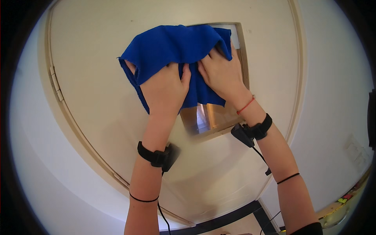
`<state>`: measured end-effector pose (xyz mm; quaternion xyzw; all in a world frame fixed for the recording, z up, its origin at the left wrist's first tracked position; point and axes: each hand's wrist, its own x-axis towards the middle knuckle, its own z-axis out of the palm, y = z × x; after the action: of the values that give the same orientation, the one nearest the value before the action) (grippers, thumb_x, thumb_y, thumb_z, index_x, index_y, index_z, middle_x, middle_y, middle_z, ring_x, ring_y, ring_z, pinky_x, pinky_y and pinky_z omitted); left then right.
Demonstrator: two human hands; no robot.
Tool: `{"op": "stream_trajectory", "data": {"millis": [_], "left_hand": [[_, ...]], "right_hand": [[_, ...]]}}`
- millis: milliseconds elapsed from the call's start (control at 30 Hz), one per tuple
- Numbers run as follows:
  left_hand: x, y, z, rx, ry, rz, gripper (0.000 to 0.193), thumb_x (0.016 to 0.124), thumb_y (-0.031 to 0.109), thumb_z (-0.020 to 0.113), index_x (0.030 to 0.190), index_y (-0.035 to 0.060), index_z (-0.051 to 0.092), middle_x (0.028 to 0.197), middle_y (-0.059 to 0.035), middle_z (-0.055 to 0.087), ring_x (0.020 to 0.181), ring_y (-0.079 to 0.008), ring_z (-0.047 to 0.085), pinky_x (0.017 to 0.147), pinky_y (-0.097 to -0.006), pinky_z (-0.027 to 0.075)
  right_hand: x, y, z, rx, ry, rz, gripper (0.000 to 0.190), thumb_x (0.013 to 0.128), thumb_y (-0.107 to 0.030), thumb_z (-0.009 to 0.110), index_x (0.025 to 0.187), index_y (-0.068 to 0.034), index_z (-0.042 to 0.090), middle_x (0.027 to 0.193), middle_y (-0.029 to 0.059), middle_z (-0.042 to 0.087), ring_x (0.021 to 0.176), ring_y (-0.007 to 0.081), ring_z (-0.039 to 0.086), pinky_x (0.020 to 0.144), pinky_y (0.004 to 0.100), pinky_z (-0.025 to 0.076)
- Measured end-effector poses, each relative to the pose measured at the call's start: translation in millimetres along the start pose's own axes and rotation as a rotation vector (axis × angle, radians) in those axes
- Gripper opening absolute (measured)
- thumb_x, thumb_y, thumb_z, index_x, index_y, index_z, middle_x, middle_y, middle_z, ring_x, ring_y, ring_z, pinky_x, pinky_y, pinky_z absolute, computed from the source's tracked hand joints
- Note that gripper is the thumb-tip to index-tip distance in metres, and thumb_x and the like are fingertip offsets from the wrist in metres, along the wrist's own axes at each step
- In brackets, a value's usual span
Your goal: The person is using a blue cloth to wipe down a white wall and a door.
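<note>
A blue cloth [176,41] is spread across the glass pane [202,120] of a cream-coloured door [97,111], and its left part reaches past the pane onto the door's face. My left hand [164,85] holds the cloth at its left half; a flap folds over the fingers and hides most of them, while the thumb shows. To the right, my right hand [224,70] has the cloth too, its fingertips tucked under the same flap. Cloth also hangs below and between the hands. The lower part of the pane is uncovered and shows reflections.
Hinges [55,83] run along the door's left edge, beside a white wall [32,132]. A dark strip [226,216] borders the floor below. Strapped to my forearms are black devices [164,157] with cables. Another white wall [329,97] stands right of the door frame.
</note>
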<state>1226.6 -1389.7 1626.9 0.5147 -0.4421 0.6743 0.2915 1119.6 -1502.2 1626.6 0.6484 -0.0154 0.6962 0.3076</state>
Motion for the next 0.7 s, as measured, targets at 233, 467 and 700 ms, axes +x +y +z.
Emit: {"op": "stream_trajectory", "data": {"millis": [233,467,700], "left_hand": [[-1,21,-6,0.03,-0.104,0.006,0.029,0.084,0.031,0.06,0.074,0.004,0.065,0.075,-0.0128,0.06,0.084,-0.0338,0.058,0.107,-0.0641,0.017],[-4,16,1,-0.031,-0.101,0.007,0.031,0.086,0.029,0.056,0.071,0.0035,0.064,0.07,-0.0137,0.061,0.086,-0.0352,0.059,0.108,-0.0642,0.015],[-13,6,3,-0.057,-0.224,-0.028,0.026,0.087,0.029,0.056,0.081,0.006,0.068,0.08,-0.013,0.065,0.091,-0.0351,0.06,0.109,-0.0645,0.015]], "right_hand": [[9,-8,-7,-0.087,-0.088,0.124,0.02,0.07,-0.006,0.059,0.089,0.0,0.059,0.092,0.0155,0.058,0.093,0.033,0.056,0.086,0.0468,0.044],[-16,14,24,0.216,-0.056,0.105,0.035,0.077,-0.014,0.056,0.107,0.004,0.057,0.107,0.0227,0.056,0.102,0.0412,0.053,0.087,0.0463,0.044],[-40,21,25,0.187,-0.29,0.168,0.042,0.089,-0.027,0.053,0.122,-0.001,0.052,0.116,0.0235,0.054,0.109,0.0412,0.049,0.095,0.0459,0.038]]}}
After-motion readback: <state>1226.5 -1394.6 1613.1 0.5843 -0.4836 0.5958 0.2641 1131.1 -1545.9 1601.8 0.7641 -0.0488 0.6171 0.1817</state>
